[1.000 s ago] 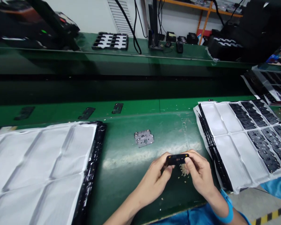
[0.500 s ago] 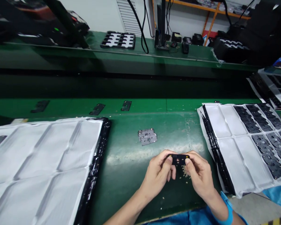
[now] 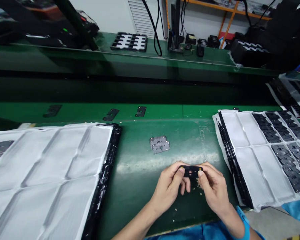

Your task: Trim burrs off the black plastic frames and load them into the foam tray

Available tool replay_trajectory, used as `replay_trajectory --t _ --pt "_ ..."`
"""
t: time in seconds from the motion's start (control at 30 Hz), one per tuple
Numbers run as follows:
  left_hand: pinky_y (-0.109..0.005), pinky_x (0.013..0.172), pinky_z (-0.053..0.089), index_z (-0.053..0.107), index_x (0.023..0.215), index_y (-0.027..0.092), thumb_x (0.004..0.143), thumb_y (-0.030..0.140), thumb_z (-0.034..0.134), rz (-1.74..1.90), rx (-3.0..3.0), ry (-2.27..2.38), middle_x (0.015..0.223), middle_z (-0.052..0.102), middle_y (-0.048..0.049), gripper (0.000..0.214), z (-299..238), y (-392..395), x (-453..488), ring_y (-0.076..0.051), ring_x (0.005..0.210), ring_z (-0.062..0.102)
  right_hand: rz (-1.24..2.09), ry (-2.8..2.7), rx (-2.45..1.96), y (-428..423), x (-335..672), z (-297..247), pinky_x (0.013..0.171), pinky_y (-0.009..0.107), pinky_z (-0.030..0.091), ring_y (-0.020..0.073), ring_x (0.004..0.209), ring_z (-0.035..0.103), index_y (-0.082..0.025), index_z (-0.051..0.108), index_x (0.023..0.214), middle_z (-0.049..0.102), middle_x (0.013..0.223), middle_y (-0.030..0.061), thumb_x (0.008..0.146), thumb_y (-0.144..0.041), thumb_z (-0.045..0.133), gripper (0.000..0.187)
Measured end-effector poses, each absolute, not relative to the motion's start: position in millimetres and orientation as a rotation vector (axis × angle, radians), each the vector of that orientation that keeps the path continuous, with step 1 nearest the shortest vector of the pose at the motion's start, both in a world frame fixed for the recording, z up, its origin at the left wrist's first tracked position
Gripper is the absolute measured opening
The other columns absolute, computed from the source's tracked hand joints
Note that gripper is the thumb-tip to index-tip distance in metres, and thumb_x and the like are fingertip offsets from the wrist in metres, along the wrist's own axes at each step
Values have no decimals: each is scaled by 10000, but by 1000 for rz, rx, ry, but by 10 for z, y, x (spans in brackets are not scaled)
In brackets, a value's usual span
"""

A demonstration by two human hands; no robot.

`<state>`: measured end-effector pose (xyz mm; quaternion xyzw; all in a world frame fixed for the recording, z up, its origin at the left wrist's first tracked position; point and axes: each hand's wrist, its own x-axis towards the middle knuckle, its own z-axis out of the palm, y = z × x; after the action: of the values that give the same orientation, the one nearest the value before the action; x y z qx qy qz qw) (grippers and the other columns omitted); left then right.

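Both hands hold a small flat black plate (image 3: pixel 190 171) with cutouts and a yellow spot near each end. My left hand (image 3: pixel 170 180) pinches its left end between thumb and fingers. Its right end is pinched by my right hand (image 3: pixel 214 186). Tiny pale pieces (image 3: pixel 199 190) lie scattered on the green tabletop just below the plate. Farther forward and left, a couple of grey-black plates (image 3: pixel 159 144) lie close together on the table, apart from both hands.
At left, a stack of trays (image 3: pixel 65 160) has white-lined compartments. Another tray stack (image 3: pixel 258 173) at right holds rows of black plates (image 3: pixel 290 166). Several black plates (image 3: pixel 111 114) lie on the green strip (image 3: pixel 162 112) beyond. A raised shelf (image 3: pixel 215 60) with devices runs behind.
The view has shifted slightly, so the scene sits a little farther right. Plates on the green strip have moved slightly right. Both hands keep the same pinch on the black plate.
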<state>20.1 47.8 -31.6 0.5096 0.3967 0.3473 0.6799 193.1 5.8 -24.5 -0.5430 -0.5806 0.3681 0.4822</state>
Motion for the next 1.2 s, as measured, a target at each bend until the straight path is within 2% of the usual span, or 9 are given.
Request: replay_trajectory --t 0.27,0.47,0.6,0.7,0.9,1.2 --pt "-214 475 444 670 1023 114 1044 525 508 754 1110 883 562 683 -18 442 -266 471 173 -111 404 561 918 -1429 -1350 52 1964 -274 604 279 494 177 710 625 -199 773 1091 668 879 57 1071 -231 525 250" --pt "-214 464 439 671 985 119 1035 566 502 748 1097 899 545 685 -23 480 -261 452 181 -112 394 558 914 -1433 -1329 50 1955 -258 624 284 503 185 725 639 -209 781 1108 683 898 60 1067 -235 532 254" --pt "-220 456 435 662 933 124 1030 558 490 741 1084 947 530 693 -34 477 -281 465 159 -115 384 541 923 -1473 -1286 31 1947 -247 672 289 519 194 791 660 -231 759 1200 693 970 70 1063 -204 532 266" --pt "-227 452 437 649 887 137 1029 535 473 748 1055 982 520 692 -35 458 -249 456 165 -122 386 539 970 -1455 -1285 8 1931 -243 637 278 506 174 745 635 -233 730 1261 675 1016 74 1059 -226 538 279" --pt "-224 485 459 622 855 157 1036 533 482 749 1106 1005 543 709 -33 440 -151 373 198 -119 405 563 955 -1257 -1358 -4 1857 -279 515 239 421 133 581 528 -189 763 1069 609 788 16 1045 -337 546 264" --pt "-232 484 475 618 852 168 1035 579 495 760 1098 981 557 716 -33 467 -138 344 239 -132 420 593 899 -1180 -1333 66 1810 -272 462 231 402 121 523 499 -193 788 893 611 716 10 1020 -346 583 286"
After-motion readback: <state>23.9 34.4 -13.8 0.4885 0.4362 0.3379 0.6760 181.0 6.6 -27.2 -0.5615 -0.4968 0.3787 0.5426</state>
